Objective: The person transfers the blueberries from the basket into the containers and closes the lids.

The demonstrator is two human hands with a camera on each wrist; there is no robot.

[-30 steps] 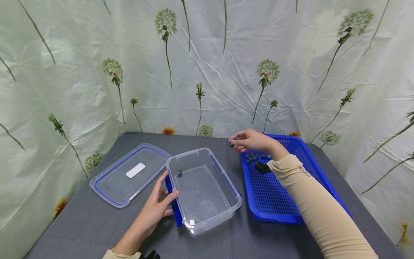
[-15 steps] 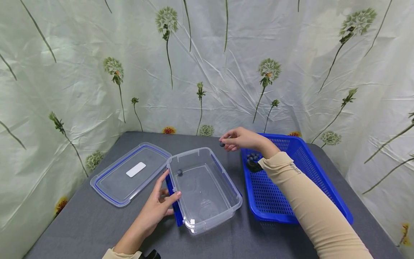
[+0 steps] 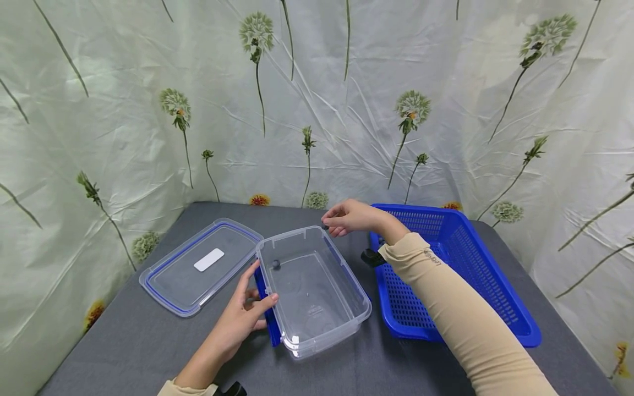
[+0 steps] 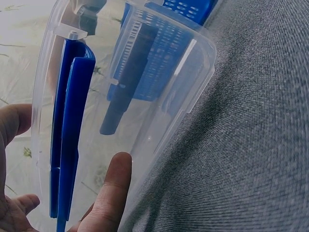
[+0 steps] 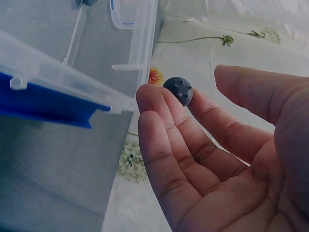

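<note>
A clear plastic food container with blue side latches stands in the middle of the table. My left hand holds its left side, thumb at the rim and fingers outside by the blue latch. One blueberry lies inside near the far left corner. My right hand is at the container's far right corner, with another blueberry held at its fingertips. In the right wrist view the berry sits between the index and middle fingertips, the thumb standing apart from it.
To the right stands a blue perforated basket; my right wrist and sleeve hide most of the berries in it. The container's clear lid, with a blue seal and white label, lies at the left. A flower-print curtain hangs behind the grey table.
My right hand has moved left from above the basket to the container's far right corner, carrying the blueberry. The left hand and the container stay in place.
</note>
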